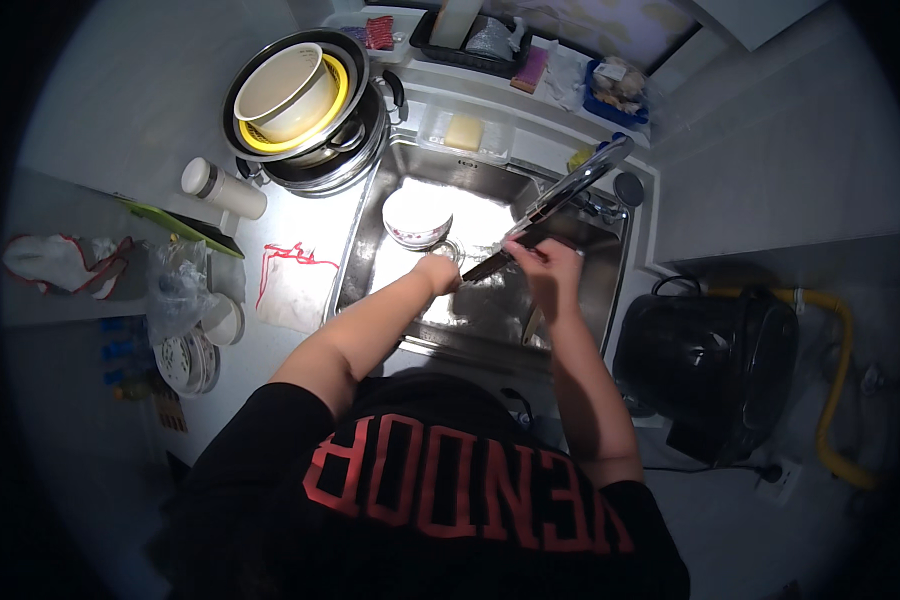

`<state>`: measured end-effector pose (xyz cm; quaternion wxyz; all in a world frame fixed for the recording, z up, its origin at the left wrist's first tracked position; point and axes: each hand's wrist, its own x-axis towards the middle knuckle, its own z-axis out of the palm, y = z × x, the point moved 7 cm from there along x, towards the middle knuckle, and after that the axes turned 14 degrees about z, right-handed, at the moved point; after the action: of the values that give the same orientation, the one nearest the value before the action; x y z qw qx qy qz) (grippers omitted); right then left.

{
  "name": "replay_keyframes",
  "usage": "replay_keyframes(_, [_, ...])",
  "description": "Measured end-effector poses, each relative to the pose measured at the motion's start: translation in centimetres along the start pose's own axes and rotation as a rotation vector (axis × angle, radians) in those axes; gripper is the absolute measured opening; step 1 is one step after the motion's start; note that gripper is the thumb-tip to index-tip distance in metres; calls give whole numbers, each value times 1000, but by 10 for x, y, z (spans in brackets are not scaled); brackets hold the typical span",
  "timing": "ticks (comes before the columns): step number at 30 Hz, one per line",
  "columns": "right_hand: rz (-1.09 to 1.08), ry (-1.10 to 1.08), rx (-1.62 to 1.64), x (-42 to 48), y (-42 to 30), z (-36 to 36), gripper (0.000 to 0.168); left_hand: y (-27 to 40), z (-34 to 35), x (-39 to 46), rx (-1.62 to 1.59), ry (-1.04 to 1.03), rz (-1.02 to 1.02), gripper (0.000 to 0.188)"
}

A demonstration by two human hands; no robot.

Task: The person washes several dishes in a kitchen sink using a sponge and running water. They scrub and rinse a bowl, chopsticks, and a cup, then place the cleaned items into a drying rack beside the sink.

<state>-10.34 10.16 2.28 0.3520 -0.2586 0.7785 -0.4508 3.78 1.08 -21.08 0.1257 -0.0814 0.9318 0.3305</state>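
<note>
My right hand is over the steel sink, thumb and fingers pinching a dark slender utensil that slants down to the left. Close to its lower end is my left hand, with the fingers bent and mostly hidden; what it grips cannot be made out. Just beyond that hand a round, clear-looking rim shows. A white bowl with a floral band stands on the left of the basin floor. The chrome faucet spout reaches in from the upper right, above the utensil.
Stacked pots and basins and a white thermos stand left of the sink. A red-edged cloth lies nearby. Behind the basin is a clear tray with a yellowish block. A black appliance occupies the right counter.
</note>
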Motion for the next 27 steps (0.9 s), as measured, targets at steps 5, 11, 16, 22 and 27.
replay_keyframes(5, [-228, 216, -22, -41, -23, -54, 15, -1, 8, -37, 38, -96, -216, 10])
replay_keyframes(11, [-164, 235, -373, -43, 108, -54, 13, 8, -20, -73, 146, 58, -370, 13])
replay_keyframes(16, [-180, 270, -486, -58, 123, -64, 15, 28, -34, -95, 101, 28, -290, 15])
replay_keyframes(22, [-157, 198, -667, -62, 118, -57, 16, 31, -24, -127, 93, 8, -367, 25])
replay_keyframes(27, [-390, 62, -383, -104, 22, -13, 11, 30, -22, -153, 49, 130, -305, 31])
